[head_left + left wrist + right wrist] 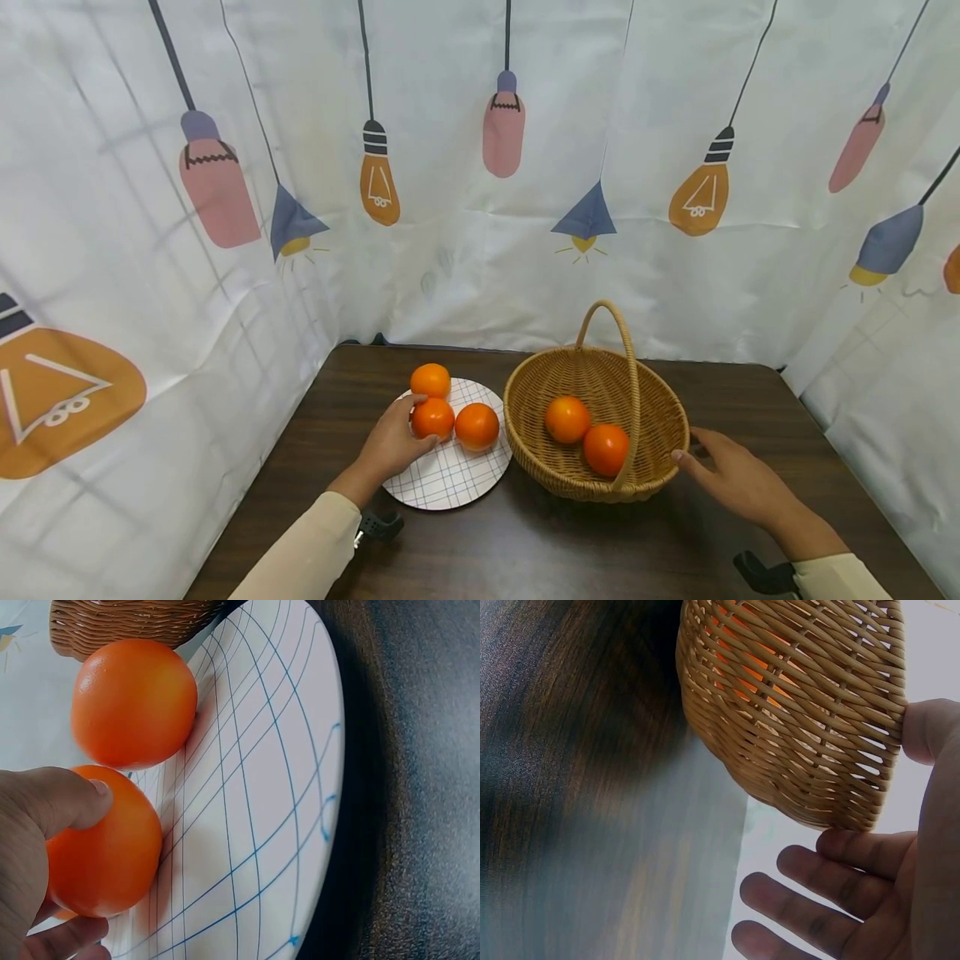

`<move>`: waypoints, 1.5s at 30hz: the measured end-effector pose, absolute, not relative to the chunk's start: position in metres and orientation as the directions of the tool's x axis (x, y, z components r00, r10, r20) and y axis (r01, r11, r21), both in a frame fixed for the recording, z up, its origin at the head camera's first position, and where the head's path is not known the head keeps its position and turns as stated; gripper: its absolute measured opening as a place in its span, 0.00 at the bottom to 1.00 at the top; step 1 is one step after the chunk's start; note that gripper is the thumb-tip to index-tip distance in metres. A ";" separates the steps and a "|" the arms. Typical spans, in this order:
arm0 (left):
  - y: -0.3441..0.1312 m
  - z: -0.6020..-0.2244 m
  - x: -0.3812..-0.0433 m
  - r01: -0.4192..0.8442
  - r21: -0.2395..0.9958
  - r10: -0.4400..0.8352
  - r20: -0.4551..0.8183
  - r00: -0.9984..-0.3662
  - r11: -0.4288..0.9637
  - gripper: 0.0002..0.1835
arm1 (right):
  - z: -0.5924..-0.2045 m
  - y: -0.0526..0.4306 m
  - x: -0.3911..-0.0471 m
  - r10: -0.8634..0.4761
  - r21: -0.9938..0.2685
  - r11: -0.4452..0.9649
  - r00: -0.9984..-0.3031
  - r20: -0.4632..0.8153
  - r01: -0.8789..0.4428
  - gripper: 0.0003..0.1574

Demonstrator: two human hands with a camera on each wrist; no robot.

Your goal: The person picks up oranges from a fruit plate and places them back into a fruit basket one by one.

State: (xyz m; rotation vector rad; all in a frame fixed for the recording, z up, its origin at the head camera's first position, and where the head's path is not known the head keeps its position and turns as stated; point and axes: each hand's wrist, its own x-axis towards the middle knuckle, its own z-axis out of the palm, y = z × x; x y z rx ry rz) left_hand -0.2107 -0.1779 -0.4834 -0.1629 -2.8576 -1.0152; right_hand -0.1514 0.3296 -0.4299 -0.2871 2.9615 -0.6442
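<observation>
On the round white plate (448,492) with blue grid lines sit several oranges. My left hand (397,442) grips the nearest-left orange (432,418), thumb on one side and fingers curled round the other, as the left wrist view also shows. Another orange (431,381) lies just behind it, and a third orange (477,427) to its right. At the wicker basket (540,479), my right hand (738,479) touches the right rim with thumb and index fingertip, the other fingers extended beside it. Inside the basket lie two oranges, one orange (567,419) behind the other orange (607,450).
The basket has a tall arched handle (628,367) and stands close against the plate's right side. Both sit on a dark wooden table (570,550). A white curtain (465,275) printed with lamps surrounds the back and sides.
</observation>
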 end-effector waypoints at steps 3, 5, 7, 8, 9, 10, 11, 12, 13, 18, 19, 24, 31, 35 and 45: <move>-0.179 -0.483 -0.210 0.148 0.624 0.071 0.147 -0.987 0.767 0.38 | -0.430 0.330 -0.152 -0.203 -0.413 0.896 -0.978 -0.053 -0.164 0.51; -0.179 -0.482 -0.209 0.161 0.623 0.079 0.157 -0.984 0.765 0.38 | -0.430 0.330 -0.152 -0.201 -0.409 0.898 -0.978 -0.049 -0.164 0.51; -0.179 -0.482 -0.208 0.165 0.625 0.083 0.158 -0.984 0.763 0.38 | -0.431 0.329 -0.152 -0.203 -0.409 0.897 -0.978 -0.046 -0.167 0.51; -0.179 -0.481 -0.208 0.162 0.623 0.083 0.155 -0.984 0.765 0.38 | -0.430 0.329 -0.151 -0.207 -0.408 0.897 -0.977 -0.047 -0.170 0.51; -0.179 -0.481 -0.207 0.160 0.621 0.081 0.152 -0.985 0.767 0.38 | -0.430 0.329 -0.151 -0.208 -0.409 0.896 -0.977 -0.047 -0.171 0.51; -0.180 -0.481 -0.206 0.154 0.620 0.079 0.147 -0.986 0.769 0.38 | -0.430 0.329 -0.151 -0.208 -0.410 0.896 -0.977 -0.047 -0.172 0.51; -0.179 -0.480 -0.206 0.151 0.621 0.077 0.144 -0.987 0.770 0.38 | -0.430 0.329 -0.150 -0.210 -0.410 0.896 -0.977 -0.047 -0.173 0.51; -0.180 -0.479 -0.205 0.149 0.620 0.076 0.143 -0.987 0.770 0.38 | -0.430 0.329 -0.150 -0.212 -0.411 0.895 -0.976 -0.050 -0.173 0.50; -0.180 -0.479 -0.205 0.152 0.619 0.077 0.147 -0.986 0.771 0.38 | -0.430 0.329 -0.150 -0.213 -0.412 0.895 -0.976 -0.053 -0.173 0.50; -0.179 -0.472 -0.202 0.186 0.617 0.089 0.186 -0.979 0.764 0.37 | -0.431 0.330 -0.151 -0.205 -0.411 0.896 -0.977 -0.053 -0.166 0.50; -0.179 -0.470 -0.202 0.191 0.617 0.090 0.191 -0.977 0.764 0.37 | -0.431 0.330 -0.152 -0.203 -0.411 0.897 -0.978 -0.052 -0.164 0.51; -0.176 -0.463 -0.199 0.187 0.622 0.086 0.189 -0.978 0.761 0.37 | -0.431 0.330 -0.151 -0.202 -0.412 0.897 -0.977 -0.061 -0.160 0.52; -0.171 -0.449 -0.197 0.230 0.637 0.104 0.230 -0.968 0.736 0.37 | -0.429 0.329 -0.151 -0.213 -0.418 0.893 -0.975 -0.066 -0.167 0.51; -0.167 -0.440 -0.197 0.267 0.632 0.128 0.257 -0.958 0.728 0.37 | -0.428 0.329 -0.152 -0.217 -0.413 0.894 -0.974 -0.064 -0.172 0.50; -0.155 -0.422 -0.192 0.316 0.646 0.159 0.290 -0.944 0.695 0.36 | -0.428 0.329 -0.153 -0.215 -0.401 0.900 -0.974 -0.074 -0.168 0.51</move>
